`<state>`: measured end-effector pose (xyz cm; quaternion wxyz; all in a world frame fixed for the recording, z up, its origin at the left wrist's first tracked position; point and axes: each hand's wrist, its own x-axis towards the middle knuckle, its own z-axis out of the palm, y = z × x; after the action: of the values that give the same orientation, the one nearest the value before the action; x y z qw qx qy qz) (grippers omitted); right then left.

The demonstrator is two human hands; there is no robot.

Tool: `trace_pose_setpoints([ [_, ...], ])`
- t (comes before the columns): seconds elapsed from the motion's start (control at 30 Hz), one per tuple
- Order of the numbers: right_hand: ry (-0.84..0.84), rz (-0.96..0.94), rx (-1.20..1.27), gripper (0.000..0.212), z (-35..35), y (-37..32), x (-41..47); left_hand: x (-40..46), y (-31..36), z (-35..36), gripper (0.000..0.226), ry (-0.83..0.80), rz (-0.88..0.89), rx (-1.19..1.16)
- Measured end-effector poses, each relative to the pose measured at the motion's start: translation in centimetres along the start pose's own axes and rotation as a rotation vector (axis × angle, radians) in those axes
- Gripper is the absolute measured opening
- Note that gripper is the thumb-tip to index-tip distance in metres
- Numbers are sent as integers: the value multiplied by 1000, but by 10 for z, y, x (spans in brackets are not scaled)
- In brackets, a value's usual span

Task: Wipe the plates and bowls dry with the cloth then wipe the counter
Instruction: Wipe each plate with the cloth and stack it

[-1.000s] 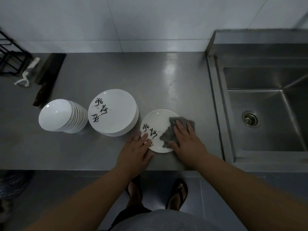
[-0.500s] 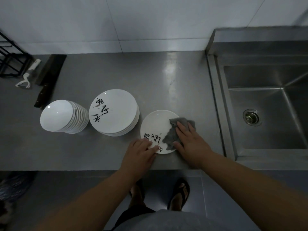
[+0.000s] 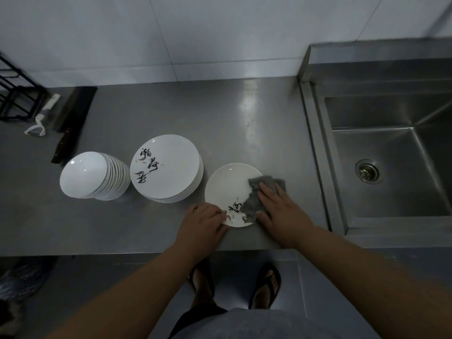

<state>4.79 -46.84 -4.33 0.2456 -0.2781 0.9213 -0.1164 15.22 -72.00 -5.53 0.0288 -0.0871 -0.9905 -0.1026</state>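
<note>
My right hand (image 3: 281, 211) lies flat with straight fingers, pressing the grey cloth (image 3: 259, 194) onto the single plate (image 3: 227, 184) on the steel desk (image 3: 244, 118). My left hand (image 3: 204, 221) curls at the plate's near rim, fingertips pinching the edge. Just left of my left hand stands a stack of plates (image 3: 166, 167), and further left a leaning stack of bowls (image 3: 93, 176). Right of my right hand is the steel sink (image 3: 391, 167). White wall tiles (image 3: 195, 33) run behind the desk.
</note>
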Motion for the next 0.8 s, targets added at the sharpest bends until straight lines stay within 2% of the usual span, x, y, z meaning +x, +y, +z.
trace_pose_setpoints([
  [0.1, -26, 50, 65, 103, 15, -26, -18, 2, 4, 2, 23, -20, 16, 41],
  [0.17, -90, 25, 48, 113, 28, -39, -39, 2, 8, 2, 25, -26, 7, 23],
  [0.23, -127, -5, 34, 111, 30, -39, -47, 0, 12, 1, 26, -31, 19, 3],
  [0.4, 30, -36, -9, 105, 6, 0, -9, -8, 16, -4, 25, 29, 9, 22],
  [0.47, 41, 11, -3, 98, 3, 2, 0, -7, 14, -1, 18, 48, 9, 35],
  [0.53, 21, 44, 30, 101, 10, -11, -6, -1, 13, 4, 9, 45, 33, 37],
  [0.63, -75, 30, 46, 113, 35, -38, -40, 5, 20, 7, 16, -12, 48, 46],
  [0.73, -122, -14, 29, 109, 44, -35, -51, 0, 22, 3, 23, -35, 26, 24],
  [0.8, -82, -39, 20, 109, 33, -23, -40, -2, 16, -1, 26, 1, -17, -24],
])
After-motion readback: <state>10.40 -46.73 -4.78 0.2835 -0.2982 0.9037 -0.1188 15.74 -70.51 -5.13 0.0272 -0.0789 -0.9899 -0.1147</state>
